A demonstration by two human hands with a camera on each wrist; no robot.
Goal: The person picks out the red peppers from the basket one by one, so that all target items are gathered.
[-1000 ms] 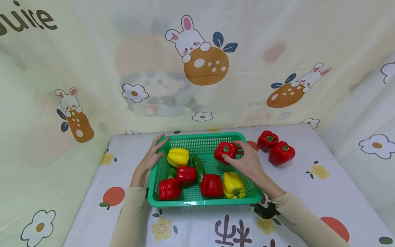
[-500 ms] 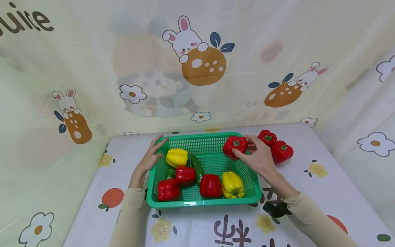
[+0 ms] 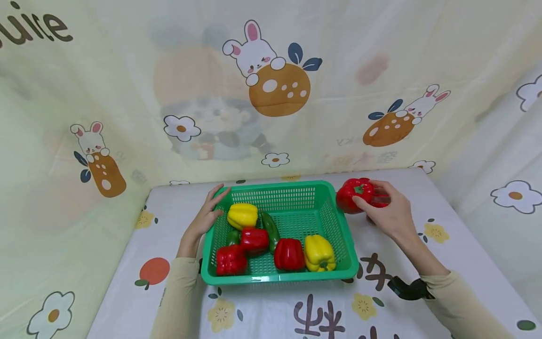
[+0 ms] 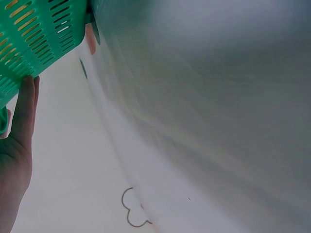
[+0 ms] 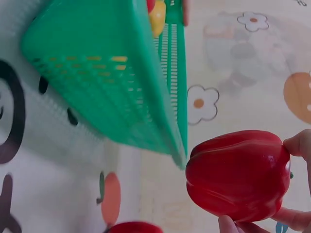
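My right hand (image 3: pixel 391 212) pinches a red bell pepper (image 3: pixel 349 197) by its sides, just past the right rim of the green basket (image 3: pixel 275 278). In the right wrist view this held pepper (image 5: pixel 238 177) hangs beside the basket wall, with fingertips at its right and lower edges. My left hand (image 3: pixel 205 217) rests against the basket's left end. Seen from the left wrist, straight fingers (image 4: pixel 24 107) touch the outside of the perforated wall. Red peppers, a yellow pepper (image 3: pixel 243 216), another yellow pepper (image 3: pixel 319 254) and a long green pepper (image 3: pixel 271 230) lie inside.
Behind my right hand, a red pepper (image 3: pixel 382 200) on the table is mostly hidden. Part of a red pepper (image 5: pixel 135 227) shows at the right wrist view's bottom edge. A patterned cloth (image 3: pixel 427 282) covers the table, and a printed curtain (image 3: pixel 330 122) hangs behind it.
My right hand has carried the red bell pepper rightward from above the basket to beyond its right rim, now in front of the peppers on the table. My left hand stays put.
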